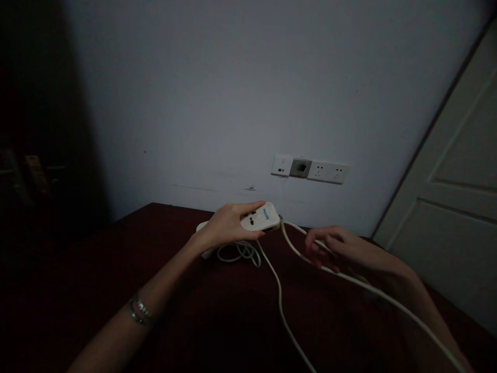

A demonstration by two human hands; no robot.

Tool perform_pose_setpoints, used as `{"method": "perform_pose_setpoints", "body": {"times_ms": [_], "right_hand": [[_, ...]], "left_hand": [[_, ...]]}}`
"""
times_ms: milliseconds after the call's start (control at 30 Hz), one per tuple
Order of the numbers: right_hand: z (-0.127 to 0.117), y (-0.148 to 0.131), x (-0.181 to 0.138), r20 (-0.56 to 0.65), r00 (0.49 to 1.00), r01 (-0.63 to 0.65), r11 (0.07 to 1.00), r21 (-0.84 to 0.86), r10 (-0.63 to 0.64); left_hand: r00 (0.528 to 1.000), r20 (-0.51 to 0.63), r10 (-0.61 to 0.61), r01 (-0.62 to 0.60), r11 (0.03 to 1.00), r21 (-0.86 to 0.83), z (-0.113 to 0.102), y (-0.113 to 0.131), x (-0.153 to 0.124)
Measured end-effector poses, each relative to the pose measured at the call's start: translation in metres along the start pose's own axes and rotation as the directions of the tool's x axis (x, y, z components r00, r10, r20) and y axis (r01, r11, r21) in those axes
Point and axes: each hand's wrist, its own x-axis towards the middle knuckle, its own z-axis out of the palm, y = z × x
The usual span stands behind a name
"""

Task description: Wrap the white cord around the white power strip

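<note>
My left hand (227, 224) grips a white power strip (261, 218) and holds it just above a dark red surface (217, 321); a blue brand name shows on the strip's end. A thick white cable (295, 247) leaves the strip's right end and runs toward the lower right. My right hand (333, 245) has its fingers curled loosely around that cable, a short way from the strip. A thinner white cord (280, 300) drops toward the bottom edge, and a small coil of cord (238, 252) lies under my left hand. Metal bracelets circle my left forearm (139, 310).
White wall sockets (309, 169) with a grey plate between them sit low on the pale wall behind the surface. A white panelled door (454, 202) stands at the right. The left side of the room is in deep shadow.
</note>
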Motion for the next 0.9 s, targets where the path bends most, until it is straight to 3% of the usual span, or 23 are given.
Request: {"method": "perform_pose_setpoints", "body": {"times_ms": [67,267,433,567,700,767,900], "right_hand": [[-0.001,-0.004,-0.007,-0.005,1.000,-0.019,0.990,-0.140,0.018],[0.004,0.008,0.000,-0.258,0.965,-0.163,0.892,-0.423,0.054],[0.015,0.012,0.019,-0.340,0.937,-0.139,0.807,-0.575,-0.080],[0.037,0.001,0.026,-0.246,0.958,-0.068,0.723,-0.687,-0.144],[0.058,-0.006,0.027,-0.133,0.978,0.002,0.650,-0.760,-0.159],[0.063,-0.007,0.027,-0.081,0.979,0.054,0.616,-0.786,-0.189],[0.058,-0.012,0.022,0.010,0.967,0.167,0.608,-0.776,-0.253]], "left_hand": [[0.996,-0.074,-0.056,0.055,0.998,-0.018,-0.001,-0.006,0.001],[0.958,-0.265,-0.108,0.067,0.985,-0.158,-0.002,-0.016,0.008],[0.921,-0.329,-0.207,0.166,0.975,-0.148,-0.002,-0.032,0.013],[0.914,-0.348,-0.211,0.248,0.967,0.064,0.003,-0.047,0.013],[0.937,-0.299,-0.183,0.270,0.920,0.282,0.016,-0.044,0.011],[0.963,-0.248,-0.110,0.212,0.876,0.434,0.025,-0.038,0.009],[0.992,-0.083,0.100,-0.017,0.733,0.680,0.041,-0.023,0.003]]}}
